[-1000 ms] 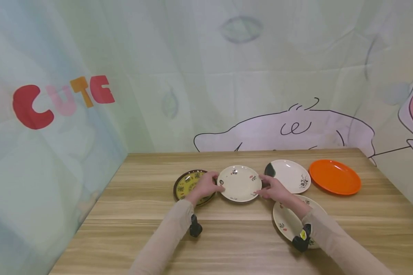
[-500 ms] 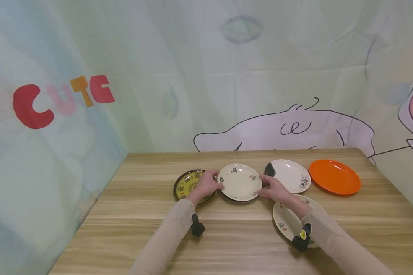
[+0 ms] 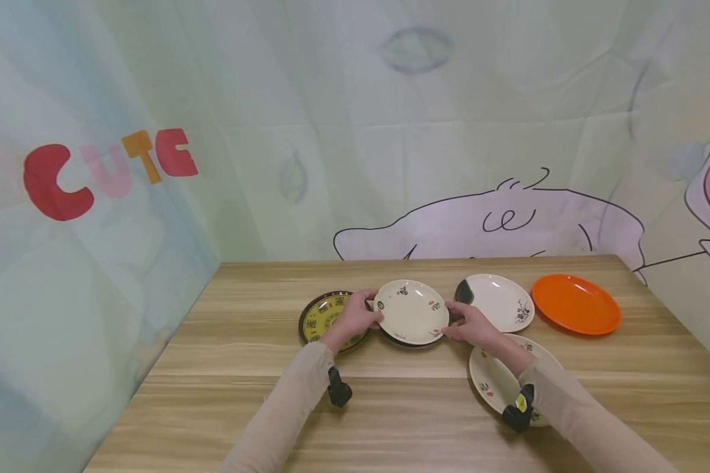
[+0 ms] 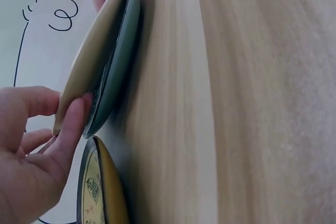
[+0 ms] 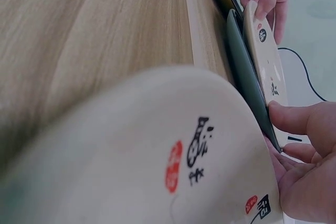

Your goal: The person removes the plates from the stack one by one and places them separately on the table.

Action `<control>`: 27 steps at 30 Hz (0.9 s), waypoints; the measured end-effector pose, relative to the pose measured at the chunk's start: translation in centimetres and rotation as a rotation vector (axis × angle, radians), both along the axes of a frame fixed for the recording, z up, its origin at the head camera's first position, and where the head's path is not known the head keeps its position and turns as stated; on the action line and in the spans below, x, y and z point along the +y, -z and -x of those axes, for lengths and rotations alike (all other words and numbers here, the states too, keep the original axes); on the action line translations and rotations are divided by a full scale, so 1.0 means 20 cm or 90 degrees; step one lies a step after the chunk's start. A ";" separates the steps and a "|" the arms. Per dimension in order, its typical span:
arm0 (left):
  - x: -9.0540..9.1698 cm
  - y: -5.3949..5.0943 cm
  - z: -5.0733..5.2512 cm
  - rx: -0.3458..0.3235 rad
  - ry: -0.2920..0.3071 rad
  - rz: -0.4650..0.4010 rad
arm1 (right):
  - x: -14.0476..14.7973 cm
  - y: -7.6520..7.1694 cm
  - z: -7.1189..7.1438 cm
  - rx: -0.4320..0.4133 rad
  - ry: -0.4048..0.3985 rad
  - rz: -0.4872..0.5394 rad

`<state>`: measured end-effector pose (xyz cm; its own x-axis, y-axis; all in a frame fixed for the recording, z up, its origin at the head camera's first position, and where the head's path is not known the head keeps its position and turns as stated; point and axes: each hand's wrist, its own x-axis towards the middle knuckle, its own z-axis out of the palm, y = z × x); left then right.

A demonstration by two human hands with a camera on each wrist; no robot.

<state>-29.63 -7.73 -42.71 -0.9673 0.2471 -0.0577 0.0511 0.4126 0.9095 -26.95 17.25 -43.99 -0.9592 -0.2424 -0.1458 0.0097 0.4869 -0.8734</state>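
A small cream plate [image 3: 413, 314] with little black and red prints is held between both hands. My left hand [image 3: 355, 320] pinches its left rim, and my right hand [image 3: 474, 326] pinches the opposite rim, thumb on top. Under it lies a dark green plate [image 4: 125, 51], mostly hidden from the head camera. The left wrist view shows a narrow wedge of space between the two, wider towards the left hand. A yellow plate with a dark rim [image 3: 321, 322] lies just left, partly behind the left hand.
Behind the right hand lies a white plate with a dark patch [image 3: 497, 302]. An orange plate [image 3: 575, 305] is at the far right. A larger cream plate [image 3: 490, 380] sits beneath the right forearm. All rest on a wooden table [image 3: 402, 420] before a printed curtain.
The cream plate has risen slightly and shifted away from me, mostly on its left side, so more of the dark plate's edge shows beneath. My right hand has barely moved.
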 end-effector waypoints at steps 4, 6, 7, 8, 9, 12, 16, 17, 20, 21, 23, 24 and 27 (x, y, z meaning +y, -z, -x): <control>0.00 0.00 -0.01 0.003 -0.001 0.003 | 0.00 0.00 0.00 -0.003 0.005 0.005; 0.00 0.00 -0.01 0.001 -0.001 0.003 | 0.00 0.01 0.01 -0.003 0.005 0.010; 0.00 0.00 -0.01 -0.001 -0.001 0.001 | 0.00 0.01 0.01 -0.004 0.007 0.010; 0.00 -0.01 -0.01 -0.002 -0.001 -0.001 | 0.00 0.02 0.01 -0.004 0.008 0.010; 0.00 -0.01 -0.01 -0.002 -0.001 -0.003 | 0.00 0.02 0.01 -0.005 0.008 0.009; 0.00 -0.02 0.00 0.002 -0.006 -0.006 | 0.00 0.01 0.01 -0.006 0.007 0.006; -0.02 -0.02 0.00 -0.001 -0.012 -0.026 | 0.00 0.00 0.00 -0.004 0.008 0.001; -0.03 -0.03 0.00 -0.006 -0.014 -0.033 | -0.01 0.00 0.00 -0.004 0.007 -0.001; -0.04 -0.03 0.00 -0.025 -0.025 -0.049 | -0.01 -0.01 0.00 -0.009 0.014 0.000; -0.04 -0.03 0.00 -0.023 -0.027 -0.047 | -0.01 -0.01 0.00 -0.011 0.014 0.002; -0.05 -0.05 -0.01 -0.025 -0.036 -0.040 | 0.00 0.00 0.00 -0.014 0.018 0.008; -0.06 -0.05 -0.01 -0.023 -0.040 -0.034 | 0.00 0.01 0.01 -0.011 0.016 0.010; -0.08 -0.07 -0.03 -0.016 -0.059 -0.017 | 0.01 0.03 0.02 0.008 -0.004 0.016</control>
<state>-29.11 -9.24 -41.37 -0.9844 0.1585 -0.0765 -0.0088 0.3896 0.9209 -27.33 17.47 -44.63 -0.9591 -0.2523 -0.1280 -0.0040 0.4645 -0.8856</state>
